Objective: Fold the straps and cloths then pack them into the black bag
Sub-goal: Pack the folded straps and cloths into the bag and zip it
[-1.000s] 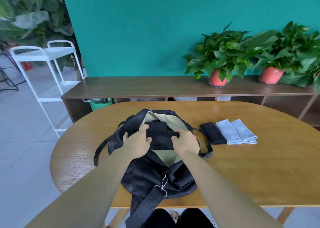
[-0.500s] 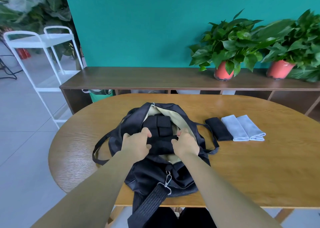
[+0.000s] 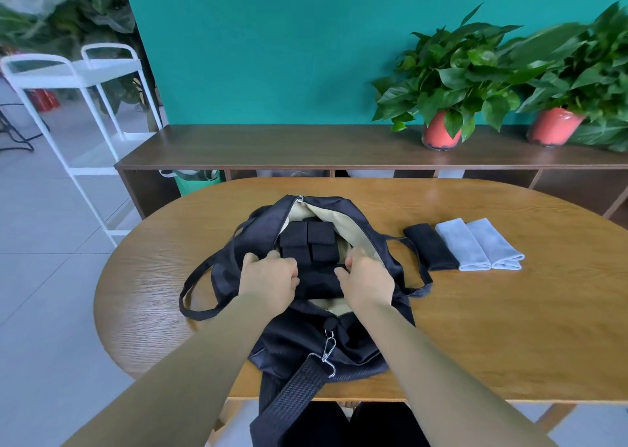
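Wooden oval table (image 3: pixel 482 327) before a teal wall: the left hand (image 3: pixel 268 278) and right hand (image 3: pixel 366 281) each curl their fingers round an end of a folded black bundle (image 3: pixel 317 281) at the mouth of the open black bag (image 3: pixel 353 348). Just beyond the bundle, folded black straps (image 3: pixel 307 241) sit side by side against the bag's beige lining. To the right, near the bag, lie a folded black cloth (image 3: pixel 431 248) and two folded light blue cloths (image 3: pixel 464 245), touching in a row.

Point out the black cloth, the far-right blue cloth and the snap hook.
black cloth (image 3: pixel 431 247): head view, top face.
far-right blue cloth (image 3: pixel 492 244): head view, top face.
snap hook (image 3: pixel 327 352): head view, metal body.
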Available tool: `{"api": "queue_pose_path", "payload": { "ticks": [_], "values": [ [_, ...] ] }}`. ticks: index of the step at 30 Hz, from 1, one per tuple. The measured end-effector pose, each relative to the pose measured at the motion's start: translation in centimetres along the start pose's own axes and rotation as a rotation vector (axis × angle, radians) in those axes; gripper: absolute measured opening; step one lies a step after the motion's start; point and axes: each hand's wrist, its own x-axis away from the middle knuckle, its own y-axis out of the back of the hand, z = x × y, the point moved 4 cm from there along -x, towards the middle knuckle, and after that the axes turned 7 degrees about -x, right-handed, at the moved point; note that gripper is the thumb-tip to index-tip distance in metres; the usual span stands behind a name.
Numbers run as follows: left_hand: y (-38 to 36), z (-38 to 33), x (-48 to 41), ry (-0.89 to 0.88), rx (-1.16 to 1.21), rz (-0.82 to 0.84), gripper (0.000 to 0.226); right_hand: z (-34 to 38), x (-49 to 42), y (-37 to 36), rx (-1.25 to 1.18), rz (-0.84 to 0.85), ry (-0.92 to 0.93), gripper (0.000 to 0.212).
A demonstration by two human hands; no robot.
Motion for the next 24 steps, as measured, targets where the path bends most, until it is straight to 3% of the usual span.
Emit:
{"api": "queue_pose_path", "payload": {
  "ticks": [4,8,12,17,21,24],
  "values": [
    [1.2,-1.0,0.7,-0.149,-0.002,-0.053,0.029,0.6,1.1,0.6,0.121,-0.056,0.258,0.018],
    [0.6,-1.5,1.3,-0.182,-0.081,0.111,0.044,0.2,2.2,-0.6,0.245,0.101,0.47,0.024],
    [-0.3,-1.7,2.0,-0.187,-0.143,0.235,0.049,-0.1,2.2,-1.7,0.47,0.189,0.522,0.029],
    [0.5,-2.0,2.3,-0.19,-0.151,0.288,0.053,0.3,2.2,-1.5,0.524,0.206,0.526,0.029],
    [2.3,-2.1,2.4,-0.181,-0.12,0.118,0.047,0.6,2.8,1.0,0.299,0.049,0.573,0.017],
    [4.3,-3.3,1.9,-0.2,-0.101,-0.018,0.047,-0.1,2.7,3.9,0.147,-0.172,0.538,0.026]
  ]
}}
